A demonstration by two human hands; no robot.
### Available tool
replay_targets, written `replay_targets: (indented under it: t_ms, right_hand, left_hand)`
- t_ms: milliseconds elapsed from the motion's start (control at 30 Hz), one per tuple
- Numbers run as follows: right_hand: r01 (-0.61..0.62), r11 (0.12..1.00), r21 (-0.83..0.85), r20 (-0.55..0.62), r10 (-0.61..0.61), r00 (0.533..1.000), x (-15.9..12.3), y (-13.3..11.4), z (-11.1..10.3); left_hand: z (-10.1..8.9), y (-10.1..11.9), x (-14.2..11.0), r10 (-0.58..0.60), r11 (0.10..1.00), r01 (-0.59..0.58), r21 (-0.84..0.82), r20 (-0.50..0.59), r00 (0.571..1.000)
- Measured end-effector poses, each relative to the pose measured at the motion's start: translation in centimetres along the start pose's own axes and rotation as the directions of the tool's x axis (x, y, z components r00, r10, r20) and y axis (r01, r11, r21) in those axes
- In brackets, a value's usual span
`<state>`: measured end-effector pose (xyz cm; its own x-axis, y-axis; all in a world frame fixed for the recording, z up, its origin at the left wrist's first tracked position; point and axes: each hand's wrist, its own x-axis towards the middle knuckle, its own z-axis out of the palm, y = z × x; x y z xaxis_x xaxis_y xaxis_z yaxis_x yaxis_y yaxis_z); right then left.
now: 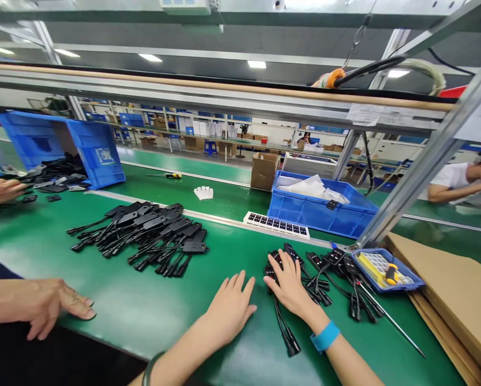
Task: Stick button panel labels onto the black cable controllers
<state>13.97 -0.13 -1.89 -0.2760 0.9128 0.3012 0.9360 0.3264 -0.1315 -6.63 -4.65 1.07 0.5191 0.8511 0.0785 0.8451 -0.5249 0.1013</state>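
Observation:
My left hand lies flat on the green bench top, fingers stretched out, with nothing in it. Beside it, my right hand, with a blue wristband, rests spread over a small group of black cabled controllers, which it partly covers. Two leads with black plugs run out from under that palm toward me. Just to the right lie more black controllers, with buttons on their faces and tangled leads. A large heap of similar cabled units is at the left middle of the bench.
Another person's hand is at the left. A tipped blue crate spills black parts. A white strip of black parts lies before a blue bin. Right: a small tray, a metal rod, cardboard.

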Motion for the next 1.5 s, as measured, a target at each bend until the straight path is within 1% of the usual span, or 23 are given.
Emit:
replay_targets:
  t_ms: [33,67,133,167,200,233,333,400,467,567,667,767,800,867,967,1033,1133,1167,1200,1233,1300,1400,1500]
  right_hand:
    - [0.013,1.0,0.028,-0.048,-0.011,0.999,0.1,0.3,-0.2]
    - [0.004,0.999,0.043,-0.094,0.0,0.996,0.0,0.7,-0.4]
    - [-0.044,0.998,0.047,-0.151,0.051,0.987,-0.3,2.0,-0.5]
    - [-0.065,0.997,0.039,-0.155,0.07,0.985,-0.6,2.7,-0.4]
    - [-0.08,0.996,0.027,-0.154,0.083,0.985,-1.0,3.3,-0.2]
    - [-0.088,0.996,0.014,-0.154,0.089,0.984,-1.3,3.8,0.1]
    - [-0.084,0.996,-0.017,-0.165,0.08,0.983,-2.0,4.8,1.1]
    - [-0.075,0.997,-0.019,-0.178,0.071,0.981,-2.0,4.8,1.6]
    - [-0.065,0.998,-0.004,-0.202,0.063,0.977,-1.9,4.5,1.7]
    - [-0.021,0.999,0.036,-0.233,0.029,0.972,-2.1,3.6,1.1]
    - [0.05,0.995,0.082,-0.228,-0.03,0.973,-2.4,2.6,0.3]
    - [0.096,0.985,0.146,-0.191,-0.067,0.979,-2.7,1.8,-0.1]
    - [0.102,0.98,0.173,-0.164,-0.074,0.984,-2.8,1.7,-0.1]
    - [0.093,0.969,0.229,-0.103,-0.071,0.992,-2.9,1.7,0.0]
    - [0.06,0.951,0.304,-0.031,-0.053,0.998,-2.7,2.1,-0.1]
    - [0.006,0.932,0.362,-0.043,0.01,0.999,-2.6,2.6,-0.6]
    - [-0.104,0.874,0.475,-0.113,0.178,0.978,-2.4,3.3,-2.1]
    - [-0.114,0.862,0.494,-0.137,0.207,0.969,-2.4,3.6,-2.6]
    - [-0.106,0.866,0.489,-0.162,0.209,0.964,-2.4,4.0,-3.0]
    - [-0.081,0.887,0.455,-0.184,0.183,0.966,-2.4,4.3,-3.3]
    - [-0.017,0.944,0.329,-0.195,0.086,0.977,-2.4,5.2,-3.3]
    - [0.069,0.988,0.136,-0.094,-0.056,0.994,-2.6,6.4,-2.2]
    - [0.112,0.992,0.053,-0.011,-0.112,0.994,-2.8,7.2,-1.0]
  left_hand:
    - [-0.6,-0.4,1.1,0.076,0.997,-0.077,-0.018,-0.02,0.997]
    - [-0.9,-0.8,2.3,0.171,0.984,-0.172,-0.041,-0.043,0.984]
    - [-0.9,-2.0,4.5,0.366,0.926,-0.37,-0.082,-0.059,0.929]
    - [-0.6,-2.6,5.4,0.432,0.896,-0.435,-0.089,-0.054,0.9]
    - [-0.3,-3.2,6.2,0.474,0.874,-0.476,-0.098,-0.045,0.879]
    - [0.1,-3.7,6.8,0.49,0.864,-0.492,-0.11,-0.041,0.871]
    - [0.8,-4.7,7.2,0.466,0.858,-0.471,-0.205,-0.076,0.881]
    - [1.0,-5.0,6.8,0.445,0.847,-0.451,-0.282,-0.088,0.891]
    - [1.2,-4.9,6.4,0.405,0.848,-0.408,-0.338,-0.085,0.911]
    - [1.6,-4.6,5.9,0.321,0.855,-0.34,-0.391,-0.115,0.94]
    - [1.9,-4.0,5.8,0.247,0.845,-0.304,-0.44,-0.183,0.951]
    - [1.9,-3.8,5.8,0.138,0.847,-0.263,-0.463,-0.286,0.948]
    - [1.8,-3.9,5.9,0.133,0.851,-0.266,-0.453,-0.304,0.943]
    - [1.7,-4.2,5.9,0.191,0.838,-0.307,-0.451,-0.285,0.939]
    - [1.5,-4.7,6.0,0.294,0.77,-0.358,-0.529,-0.203,0.934]
    - [1.4,-4.7,6.1,0.337,0.75,-0.372,-0.547,-0.168,0.926]
    - [1.3,-4.6,6.1,0.379,0.745,-0.394,-0.539,-0.144,0.914]
    - [1.2,-4.5,6.1,0.387,0.743,-0.401,-0.536,-0.144,0.911]
    - [1.2,-4.5,6.1,0.395,0.742,-0.412,-0.53,-0.151,0.906]
    - [1.2,-4.4,6.1,0.405,0.741,-0.424,-0.521,-0.157,0.901]
    - [1.3,-4.4,6.0,0.431,0.74,-0.45,-0.501,-0.16,0.888]
    - [1.4,-4.4,5.8,0.436,0.724,-0.443,-0.53,-0.147,0.888]
    - [1.4,-4.2,5.7,0.413,0.678,-0.429,-0.597,-0.173,0.894]
